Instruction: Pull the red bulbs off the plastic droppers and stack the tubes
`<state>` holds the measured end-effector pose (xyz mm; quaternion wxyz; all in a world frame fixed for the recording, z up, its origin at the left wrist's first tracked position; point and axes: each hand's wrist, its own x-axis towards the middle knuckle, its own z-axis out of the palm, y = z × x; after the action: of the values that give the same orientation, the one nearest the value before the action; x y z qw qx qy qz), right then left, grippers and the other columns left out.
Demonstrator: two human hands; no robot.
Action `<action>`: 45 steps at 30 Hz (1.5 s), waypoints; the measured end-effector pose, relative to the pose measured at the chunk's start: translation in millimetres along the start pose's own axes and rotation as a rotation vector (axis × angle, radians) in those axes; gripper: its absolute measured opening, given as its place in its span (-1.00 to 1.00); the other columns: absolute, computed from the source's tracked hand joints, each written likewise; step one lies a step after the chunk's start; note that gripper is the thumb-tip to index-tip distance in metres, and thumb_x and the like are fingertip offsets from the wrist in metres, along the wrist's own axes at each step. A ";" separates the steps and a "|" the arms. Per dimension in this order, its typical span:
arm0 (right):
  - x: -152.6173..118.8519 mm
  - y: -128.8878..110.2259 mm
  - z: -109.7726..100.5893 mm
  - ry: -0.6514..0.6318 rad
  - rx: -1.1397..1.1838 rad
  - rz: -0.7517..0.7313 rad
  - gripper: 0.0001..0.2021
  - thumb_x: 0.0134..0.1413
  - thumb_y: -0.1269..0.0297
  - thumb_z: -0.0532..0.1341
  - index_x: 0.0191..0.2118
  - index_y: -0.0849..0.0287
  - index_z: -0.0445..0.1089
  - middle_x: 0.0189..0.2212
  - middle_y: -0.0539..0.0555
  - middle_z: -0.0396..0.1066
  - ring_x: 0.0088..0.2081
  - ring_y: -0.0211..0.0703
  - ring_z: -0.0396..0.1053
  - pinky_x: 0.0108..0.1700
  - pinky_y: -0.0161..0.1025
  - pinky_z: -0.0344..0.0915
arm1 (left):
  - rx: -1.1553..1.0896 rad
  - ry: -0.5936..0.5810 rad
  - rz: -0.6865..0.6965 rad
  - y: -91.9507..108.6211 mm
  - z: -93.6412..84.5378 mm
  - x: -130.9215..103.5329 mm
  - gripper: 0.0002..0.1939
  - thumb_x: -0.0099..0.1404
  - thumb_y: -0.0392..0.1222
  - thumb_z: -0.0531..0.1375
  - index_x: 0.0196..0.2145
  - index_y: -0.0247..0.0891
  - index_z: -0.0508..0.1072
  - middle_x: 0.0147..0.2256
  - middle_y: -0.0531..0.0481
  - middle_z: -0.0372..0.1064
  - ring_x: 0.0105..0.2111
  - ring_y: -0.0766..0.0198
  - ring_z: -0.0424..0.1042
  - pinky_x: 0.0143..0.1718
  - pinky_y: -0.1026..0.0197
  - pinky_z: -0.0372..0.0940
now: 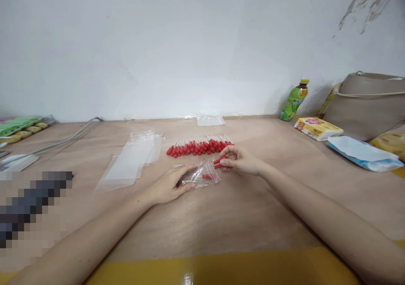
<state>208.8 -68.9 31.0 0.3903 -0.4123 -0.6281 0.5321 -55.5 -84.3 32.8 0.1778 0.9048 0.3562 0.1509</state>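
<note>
Against a pale wall stands a brown tabletop with a yellow strip along its near edge. At its far right sits a beige handbag, and in front of that lie a blue-and-white packet and a yellow tissue pack; a green bottle leans near the wall. To the left of the middle, flat clear bags lie overlapped in a fan. Just beyond the hands, a row of red-ended sticks lies heaped, red ends toward the person, white ends toward the wall.

The left hand rests low over the tabletop, its grip spread wide: thumb and forefinger stand well apart, touching opposite sides of a small clear bag. This bag lies between the heap and the person, its mouth turned to the right, with a red piece showing through the plastic near the opening. The right hand is at that mouth, its grip closed, thumb and fingers pinching a few red sticks. Their red parts poke out leftward toward the bag; how far the tips reach inside, I cannot tell.
</note>
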 end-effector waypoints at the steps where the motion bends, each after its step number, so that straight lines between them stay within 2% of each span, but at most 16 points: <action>1: -0.2 -3.6 -8.0 0.026 0.010 0.010 -0.63 -0.27 0.11 0.36 -0.36 0.21 0.27 -0.51 0.00 0.42 -0.51 -0.29 0.38 -0.42 -0.29 0.32 | -0.001 0.000 -0.004 0.1 -0.2 0.0 -0.50 0.27 0.02 0.05 0.12 -0.14 0.14 0.05 -0.07 0.24 -0.01 0.10 0.28 -0.01 0.07 0.21; 6: -2.0 -29.2 -46.2 0.263 -0.017 -0.129 -0.63 -0.24 0.08 0.34 -0.30 0.20 0.35 -0.45 0.03 0.48 -0.43 -0.29 0.42 -0.35 -0.31 0.34 | -0.010 0.006 0.001 -1.8 0.5 0.1 -0.50 0.26 0.02 0.06 0.13 -0.14 0.14 0.07 -0.08 0.23 0.01 0.09 0.26 0.00 0.05 0.21; 10: 3.1 -51.0 -51.7 0.383 -0.034 -0.306 -0.67 -0.20 0.11 0.34 -0.31 0.20 0.37 -0.38 0.07 0.49 -0.36 -0.23 0.44 -0.28 -0.24 0.36 | -0.033 0.021 0.017 -4.0 2.7 0.0 -0.48 0.25 0.03 0.07 0.13 -0.14 0.14 0.07 -0.09 0.22 0.02 0.08 0.25 0.02 0.03 0.19; 13: 18.0 -55.6 -32.0 0.444 -0.024 -0.522 -0.75 -0.13 0.18 0.31 -0.31 0.18 0.36 -0.35 0.06 0.49 -0.32 -0.20 0.45 -0.22 -0.20 0.36 | -0.102 0.096 0.004 -7.4 5.9 0.7 -0.48 0.23 0.02 0.10 0.11 -0.15 0.16 0.07 -0.09 0.21 0.03 0.09 0.25 0.02 0.04 0.20; 15: 32.7 -51.2 -11.2 0.456 -0.102 -0.677 -0.81 -0.04 0.24 0.25 -0.27 0.16 0.36 -0.32 0.05 0.48 -0.27 -0.20 0.44 -0.17 -0.19 0.35 | -0.156 0.200 -0.030 -11.8 7.8 2.2 -0.55 0.24 0.00 0.08 0.06 -0.17 0.22 0.04 -0.07 0.25 0.01 0.13 0.27 0.02 0.07 0.21; 17: 49.2 -43.5 10.5 0.431 -0.346 -0.774 -0.88 0.04 0.31 0.19 -0.26 0.15 0.39 -0.29 0.06 0.46 -0.23 -0.21 0.42 -0.13 -0.21 0.33 | -0.158 0.360 -0.079 -18.4 8.5 4.2 -0.65 0.26 -0.03 0.05 -0.03 -0.20 0.30 -0.03 -0.06 0.31 -0.03 0.16 0.30 0.01 0.09 0.21; 19: 65.7 -35.6 29.3 0.363 -0.628 -0.837 -0.85 0.08 0.38 0.13 -0.23 0.14 0.40 -0.24 0.08 0.44 -0.21 -0.21 0.38 -0.10 -0.22 0.29 | -0.090 0.543 -0.145 -27.1 7.3 6.2 -0.70 0.26 -0.05 0.05 -0.10 -0.21 0.33 -0.08 -0.05 0.34 -0.05 0.16 0.31 0.01 0.08 0.20; 21: 80.4 -29.6 43.6 0.268 -0.899 -0.829 -0.79 0.10 0.47 0.06 -0.20 0.17 0.40 -0.24 0.11 0.42 -0.20 -0.19 0.35 -0.13 -0.24 0.27 | -0.004 0.680 -0.226 -37.2 4.7 7.7 -0.67 0.24 -0.07 0.07 -0.06 -0.20 0.31 -0.05 -0.05 0.31 -0.01 0.13 0.27 0.03 0.04 0.18; 23: 91.8 -25.7 54.3 0.170 -1.114 -0.787 -0.75 0.10 0.51 0.05 -0.17 0.19 0.40 -0.24 0.13 0.41 -0.18 -0.16 0.32 -0.14 -0.23 0.24 | 0.017 0.700 -0.306 -47.0 1.5 8.8 -0.58 0.22 -0.08 0.07 0.04 -0.19 0.22 0.04 -0.08 0.23 0.05 0.09 0.21 0.06 0.00 0.14; 27: 104.5 -20.9 70.0 0.066 -1.233 -0.731 -0.76 0.10 0.49 0.08 -0.14 0.20 0.40 -0.25 0.14 0.39 -0.20 -0.12 0.30 -0.15 -0.22 0.21 | -0.080 0.536 -0.374 -60.0 -3.3 12.4 -0.37 0.21 -0.09 0.09 0.19 -0.26 -0.02 0.17 -0.16 0.03 0.16 0.07 0.05 0.15 -0.02 0.03; 29: 107.2 -18.6 75.4 0.043 -1.212 -0.731 -0.78 0.10 0.46 0.09 -0.15 0.19 0.41 -0.29 0.12 0.40 -0.23 -0.13 0.31 -0.16 -0.22 0.21 | -0.090 0.459 -0.341 -64.1 -4.1 15.3 -0.32 0.21 -0.07 0.09 0.21 -0.27 -0.07 0.20 -0.17 -0.03 0.18 0.08 0.01 0.17 0.00 -0.01; 32: 105.9 -15.9 77.8 0.060 -1.154 -0.736 -0.78 0.11 0.40 0.11 -0.13 0.19 0.39 -0.29 0.10 0.40 -0.22 -0.15 0.32 -0.15 -0.26 0.23 | -0.082 0.403 -0.257 -70.2 -3.8 20.3 -0.33 0.21 -0.03 0.09 0.21 -0.24 -0.05 0.19 -0.12 0.00 0.16 0.11 0.06 0.16 0.04 0.02; 36: 86.9 -13.9 66.1 0.198 -1.012 -0.736 -0.71 0.14 0.40 0.07 -0.01 0.19 0.28 -0.16 0.13 0.33 -0.15 -0.18 0.31 -0.10 -0.26 0.24 | -0.077 0.368 -0.188 -77.1 -2.7 27.4 -0.34 0.21 0.01 0.09 0.20 -0.21 -0.02 0.16 -0.09 0.06 0.13 0.12 0.12 0.13 0.06 0.07; 41: 38.9 1.0 30.2 0.388 -0.777 -0.692 -0.81 0.08 0.38 0.09 -0.18 0.18 0.36 -0.29 0.09 0.32 -0.27 -0.21 0.31 -0.22 -0.26 0.26 | -0.011 0.370 -0.167 -78.7 -2.9 32.5 -0.37 0.21 0.02 0.09 0.18 -0.17 0.03 0.16 -0.08 0.05 0.13 0.11 0.10 0.13 0.05 0.08; 43: 20.0 11.1 14.7 0.427 -0.726 -0.610 -0.87 0.01 0.41 0.12 -0.28 0.18 0.36 -0.39 0.05 0.32 -0.38 -0.25 0.28 -0.31 -0.29 0.25 | 0.033 0.437 -0.155 -74.5 -4.8 31.0 -0.38 0.20 0.00 0.11 0.16 -0.19 0.06 0.14 -0.11 0.08 0.12 0.09 0.12 0.11 0.03 0.10; 45: 5.4 20.0 2.7 0.372 -0.702 -0.507 -0.93 -0.06 0.43 0.16 -0.39 0.18 0.37 -0.49 0.00 0.32 -0.44 -0.27 0.26 -0.36 -0.31 0.21 | 0.093 0.580 -0.087 -64.6 -7.4 26.6 -0.46 0.19 -0.04 0.13 0.10 -0.23 0.17 0.09 -0.14 0.15 0.10 0.09 0.15 0.11 0.01 0.09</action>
<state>206.4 -62.9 11.1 0.4508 -0.4414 -0.7703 0.0926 -78.0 -20.0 15.5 0.0332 0.8151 0.4373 0.3786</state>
